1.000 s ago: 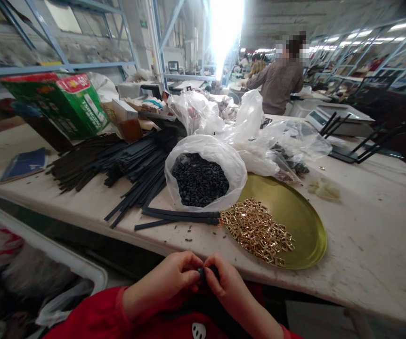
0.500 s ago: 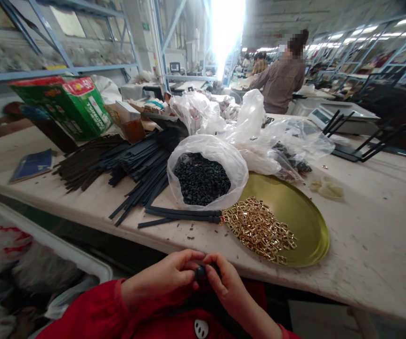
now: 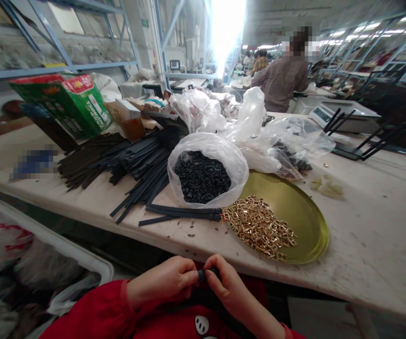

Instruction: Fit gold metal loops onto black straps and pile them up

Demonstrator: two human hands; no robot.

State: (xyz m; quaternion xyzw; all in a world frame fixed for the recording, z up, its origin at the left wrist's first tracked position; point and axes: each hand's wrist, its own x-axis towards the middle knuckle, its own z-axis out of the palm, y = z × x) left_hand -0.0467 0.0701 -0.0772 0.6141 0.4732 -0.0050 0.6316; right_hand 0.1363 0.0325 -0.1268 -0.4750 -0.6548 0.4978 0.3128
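Note:
Close to my lap, below the table's front edge, both hands meet at a black strap [image 3: 201,276], mostly covered by the fingers. My left hand [image 3: 175,278] pinches it from the left, thumb against fingers. My right hand [image 3: 226,281] is closed on it from the right, thumb on top. Just beyond, finished-looking black straps [image 3: 185,213] lie on the table, with a gold buckle at one end. Behind them an open white plastic bag [image 3: 208,141] holds many small black loops [image 3: 201,181]. A gold tray [image 3: 309,226] carries a heap of gold buckles [image 3: 259,228].
Bundles of black strips [image 3: 142,157] and brown strips [image 3: 88,160] spread across the table's left. A green carton [image 3: 83,108] stands behind, with clear plastic bags [image 3: 255,117] at centre. A white bin [image 3: 97,266] sits lower left. Another person [image 3: 284,77] is farther back.
My left fingers have closed more tightly and curled down around the dark strap. My right hand has hardly moved. The person in the background has shifted slightly right.

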